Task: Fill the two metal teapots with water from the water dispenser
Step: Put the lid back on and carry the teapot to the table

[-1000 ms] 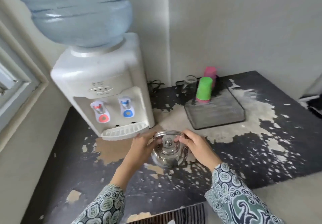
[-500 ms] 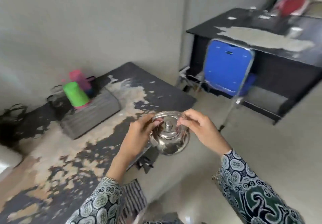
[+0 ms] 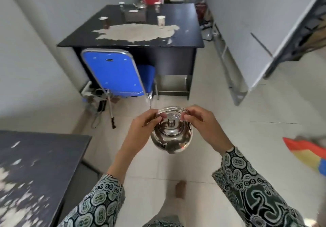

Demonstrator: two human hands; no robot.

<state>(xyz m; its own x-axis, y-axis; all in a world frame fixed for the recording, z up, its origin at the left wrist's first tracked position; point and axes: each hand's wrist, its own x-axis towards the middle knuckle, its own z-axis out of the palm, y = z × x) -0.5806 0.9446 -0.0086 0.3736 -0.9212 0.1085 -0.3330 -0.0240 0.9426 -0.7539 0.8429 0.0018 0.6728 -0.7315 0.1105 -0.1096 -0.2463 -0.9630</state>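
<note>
Both hands are closed on the teapot [image 3: 170, 136], which hangs in the air over the floor [image 3: 238, 138] in front of the person, resting on nothing. The left hand [image 3: 141, 131] pinches the left part of the thin handle arch that stands up over the lid [image 3: 169, 128], thumb and forefinger meeting on it; the right hand [image 3: 202, 126] does the same on the right part. Holding by the arch on both sides keeps the round body level below, and that suits a pot that may hold water, though the closed lid hides whether it does. The lid sits flat with its knob upright, so it is likely kept on to stop spills while carrying. The spout cannot be made out clearly. Patterned sleeves [image 3: 98, 202] reach forward on both arms, and a bare foot [image 3: 180, 188] shows on the floor below the pot, which suggests walking. At the left, a corner of the near table [image 3: 44, 156], with its worn top, lies well apart from the pot. Ahead stands a blue chair [image 3: 114, 73] pushed against the front edge of a far table [image 3: 141, 32], whose top carries paper cups [image 3: 161, 21] and a small box. No dispenser is in view, nor a second pot, so I judge this pot is being carried away.
</note>
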